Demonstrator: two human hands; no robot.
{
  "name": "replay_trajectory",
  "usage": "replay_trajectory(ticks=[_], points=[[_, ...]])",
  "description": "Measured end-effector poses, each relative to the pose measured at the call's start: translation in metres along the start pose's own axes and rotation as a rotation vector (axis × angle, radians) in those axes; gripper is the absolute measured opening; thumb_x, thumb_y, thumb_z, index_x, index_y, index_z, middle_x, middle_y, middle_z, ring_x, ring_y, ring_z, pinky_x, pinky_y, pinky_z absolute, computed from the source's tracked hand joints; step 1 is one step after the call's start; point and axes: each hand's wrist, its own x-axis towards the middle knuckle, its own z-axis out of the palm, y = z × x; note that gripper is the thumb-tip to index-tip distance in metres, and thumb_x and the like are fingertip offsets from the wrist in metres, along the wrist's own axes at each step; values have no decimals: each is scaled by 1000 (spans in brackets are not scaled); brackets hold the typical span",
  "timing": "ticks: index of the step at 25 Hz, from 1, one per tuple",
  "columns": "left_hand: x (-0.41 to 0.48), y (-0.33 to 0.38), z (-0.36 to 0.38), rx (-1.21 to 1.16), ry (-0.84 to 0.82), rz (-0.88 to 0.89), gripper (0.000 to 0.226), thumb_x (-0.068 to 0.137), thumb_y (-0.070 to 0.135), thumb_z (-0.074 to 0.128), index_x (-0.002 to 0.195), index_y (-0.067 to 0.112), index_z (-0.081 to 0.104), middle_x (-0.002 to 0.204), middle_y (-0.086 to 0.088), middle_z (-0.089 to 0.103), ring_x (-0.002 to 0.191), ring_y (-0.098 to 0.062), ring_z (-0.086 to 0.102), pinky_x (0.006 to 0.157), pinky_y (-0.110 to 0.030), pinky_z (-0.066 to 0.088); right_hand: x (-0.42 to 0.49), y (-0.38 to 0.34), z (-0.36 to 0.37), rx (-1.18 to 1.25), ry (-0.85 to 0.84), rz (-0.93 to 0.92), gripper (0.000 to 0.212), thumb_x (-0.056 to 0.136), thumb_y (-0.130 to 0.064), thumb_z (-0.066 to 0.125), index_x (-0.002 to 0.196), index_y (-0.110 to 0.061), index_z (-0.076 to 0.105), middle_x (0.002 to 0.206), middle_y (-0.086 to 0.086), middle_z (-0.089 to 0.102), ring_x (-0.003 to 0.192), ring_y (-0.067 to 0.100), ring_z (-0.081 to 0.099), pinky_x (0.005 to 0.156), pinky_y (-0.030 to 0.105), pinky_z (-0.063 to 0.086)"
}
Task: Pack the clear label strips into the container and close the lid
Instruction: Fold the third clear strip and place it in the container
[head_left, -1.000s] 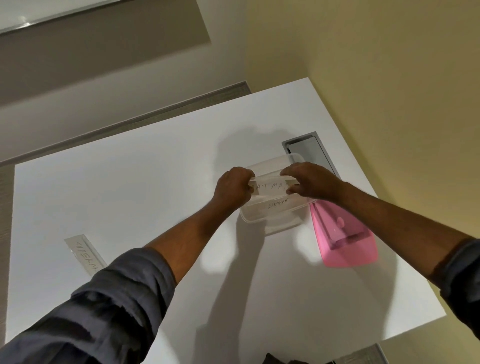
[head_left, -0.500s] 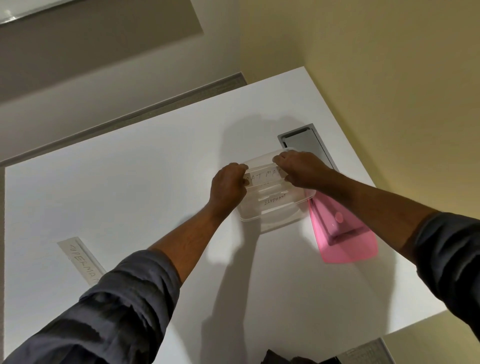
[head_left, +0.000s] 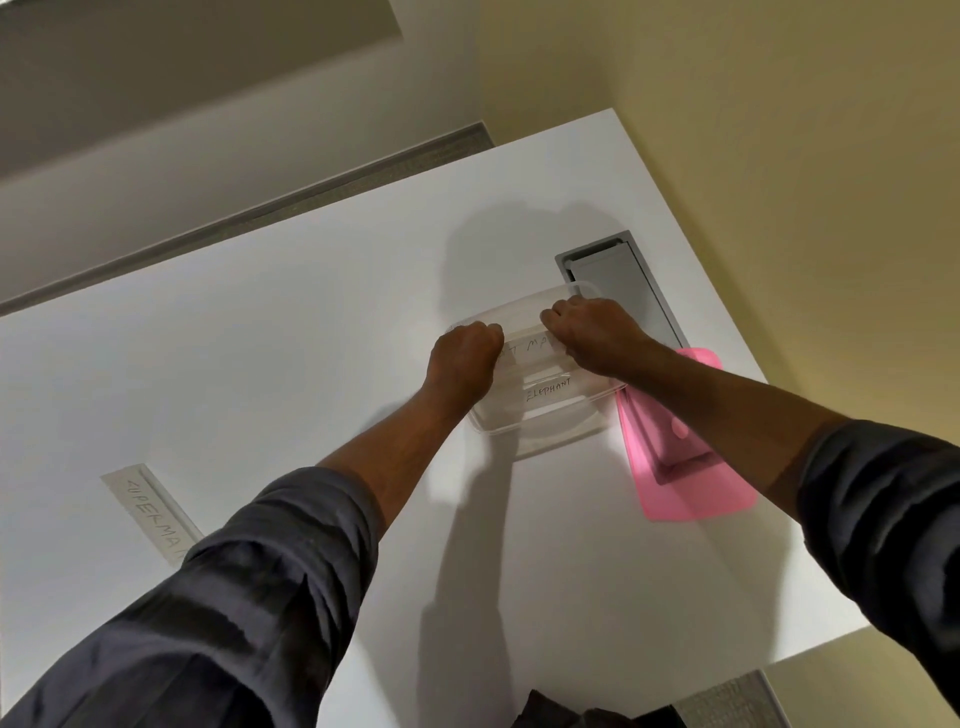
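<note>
A clear label strip (head_left: 530, 347) is held over the open clear container (head_left: 540, 410) on the white table (head_left: 260, 364); its left end is pinched by the curled fingers of the left hand (head_left: 465, 356), its right end by those of the right hand (head_left: 592, 335); a strip marked ELEPHANT (head_left: 548, 389) lies inside; the pink lid (head_left: 680, 467) rests just right of the container; another strip (head_left: 150, 512) lies well apart at the left.

Lettered strips (head_left: 535, 349) in open container (head_left: 540, 421)
</note>
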Motion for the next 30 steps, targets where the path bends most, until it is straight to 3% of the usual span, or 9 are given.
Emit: replay_trajectory(ticks=[6,12,16,19,22,25,30], points=[[5,1,8,80,-29,14,14,97,-4,57,103,4,66,97,-15,71,90,-36,72,70,-41,53,3,0,9,-21,14,-35,22,93,-5,66,115,-6,63,102,13,72,90,28,70,60,35,43],[6,2,9,31,-43,2,12,97,-1,58,104,3,66,102,-16,71,94,-38,72,76,-43,57,2,1,12,39,58,-44,25,92,-4,67,117,-4,64,104,14,71,91,29,69,62,35,41],[0,-1,0,-99,36,-14,14,96,8,66,110,6,67,105,-14,72,98,-36,69,78,-43,55,-3,-13,-1,203,108,117,35,92,-24,76,120,-9,64,113,11,73,101,29,69,72,38,57],[-19,-1,-10,-387,202,-101,28,98,14,71,125,12,72,113,-9,78,106,-29,72,87,-41,59,-12,-39,-18,427,192,283,43,94,-33,76,130,-13,63,124,8,72,111,30,69,81,43,60],[-48,-3,-20,-626,364,-260,23,100,24,69,121,18,77,109,2,81,105,-18,75,89,-36,59,-22,-73,-38,626,272,329,44,96,-31,74,136,-14,65,132,6,72,118,28,68,91,42,59],[-82,-15,-24,-695,423,-414,22,101,30,66,116,20,79,112,7,81,108,-12,73,91,-35,59,-27,-115,-60,738,306,306,43,98,-30,71,138,-13,66,136,5,71,120,25,68,98,42,59],[-148,-57,-23,-734,420,-524,23,103,26,65,116,15,80,114,4,81,109,-13,75,96,-39,61,-29,-192,-79,764,246,155,42,100,-32,69,140,-17,64,137,0,70,121,21,67,96,40,58]])
